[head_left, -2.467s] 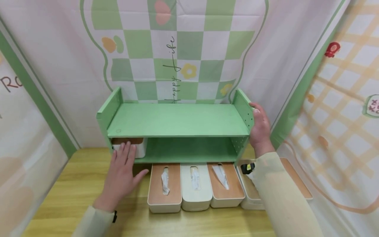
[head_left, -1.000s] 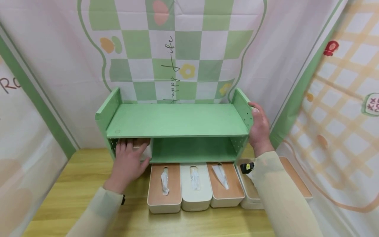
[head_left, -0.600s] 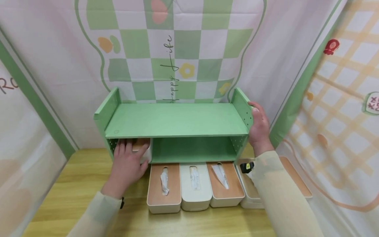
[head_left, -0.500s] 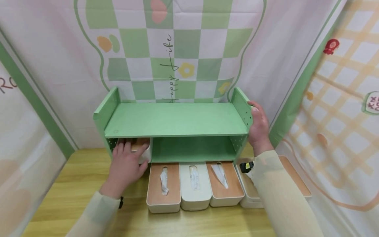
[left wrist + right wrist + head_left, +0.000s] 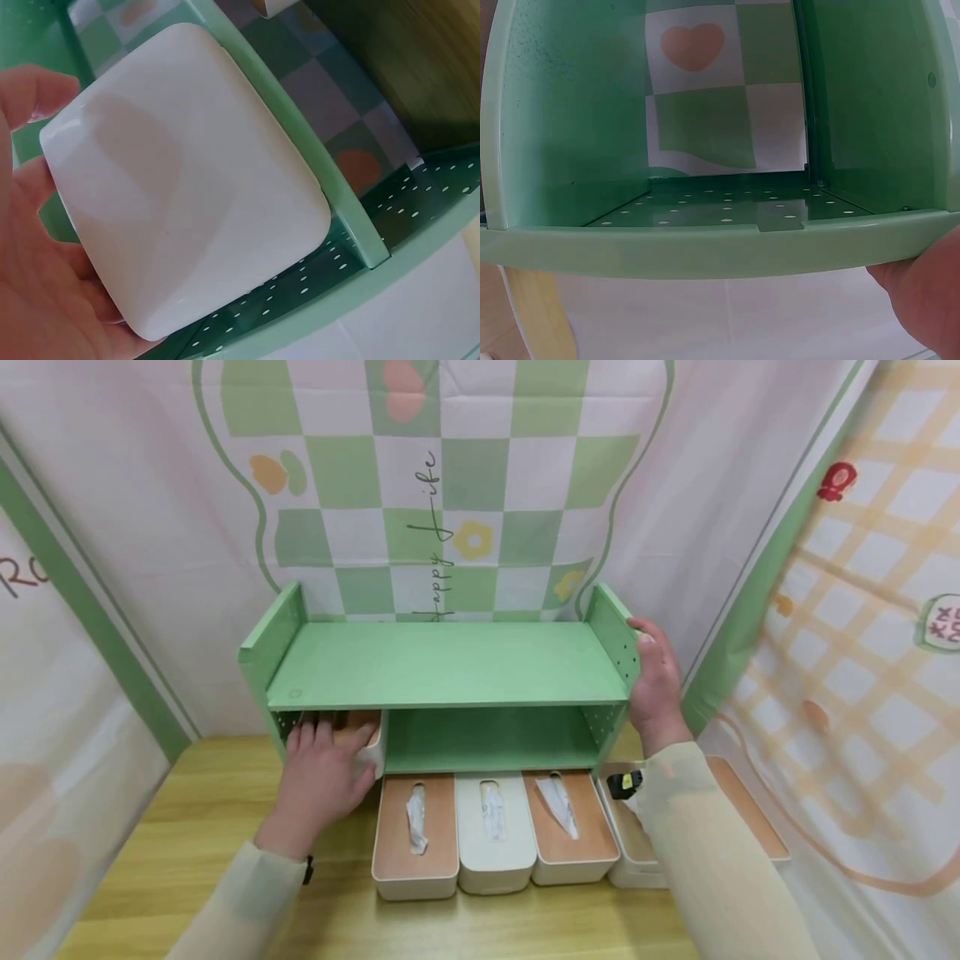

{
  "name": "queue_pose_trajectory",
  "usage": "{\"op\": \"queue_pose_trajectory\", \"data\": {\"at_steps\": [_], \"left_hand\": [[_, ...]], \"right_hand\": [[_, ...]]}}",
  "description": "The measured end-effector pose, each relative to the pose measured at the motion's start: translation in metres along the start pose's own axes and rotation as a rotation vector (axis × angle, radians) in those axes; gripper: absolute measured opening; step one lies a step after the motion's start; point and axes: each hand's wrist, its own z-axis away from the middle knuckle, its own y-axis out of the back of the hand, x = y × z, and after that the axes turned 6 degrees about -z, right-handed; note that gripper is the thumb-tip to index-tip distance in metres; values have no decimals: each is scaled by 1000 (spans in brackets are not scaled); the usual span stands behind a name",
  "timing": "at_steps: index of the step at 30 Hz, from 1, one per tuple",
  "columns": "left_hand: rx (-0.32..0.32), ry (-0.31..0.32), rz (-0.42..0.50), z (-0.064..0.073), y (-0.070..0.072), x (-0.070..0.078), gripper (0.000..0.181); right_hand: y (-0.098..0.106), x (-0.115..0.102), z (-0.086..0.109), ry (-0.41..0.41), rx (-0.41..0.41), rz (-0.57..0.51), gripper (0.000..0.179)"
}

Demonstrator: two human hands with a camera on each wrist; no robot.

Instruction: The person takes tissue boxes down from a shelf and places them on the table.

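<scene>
My left hand (image 5: 318, 772) holds a white tissue box (image 5: 187, 180) with a brown lid, at the left end of the lower tier of a green shelf (image 5: 450, 664). Its fingers lie over the lid and its thumb is near the front; the left wrist view shows the box's smooth white end, fingers along one edge. In the head view the hand hides much of the box. My right hand (image 5: 656, 685) grips the upper edge of the shelf's right side panel (image 5: 615, 639); only part of that hand shows in the right wrist view.
Before the shelf stand a brown-lidded tissue box (image 5: 438, 827), an all-white one (image 5: 517, 852) and another brown-lidded one (image 5: 592, 827), side by side. More boxes (image 5: 750, 810) sit beneath my right forearm. A wooden table (image 5: 180, 827) carries everything; patterned curtains (image 5: 480, 477) hang behind.
The tissue box has moved right from the shelf's left panel, then slightly forward. My left hand has gone from flat against its front to over its lid. My right hand stays put.
</scene>
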Motion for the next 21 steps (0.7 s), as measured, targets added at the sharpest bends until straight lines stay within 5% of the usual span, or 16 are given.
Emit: {"op": "queue_pose_trajectory", "data": {"at_steps": [21], "left_hand": [[-34,0,8,16,14,4,52]], "right_hand": [[0,2,1,-9,18,79,50]]}}
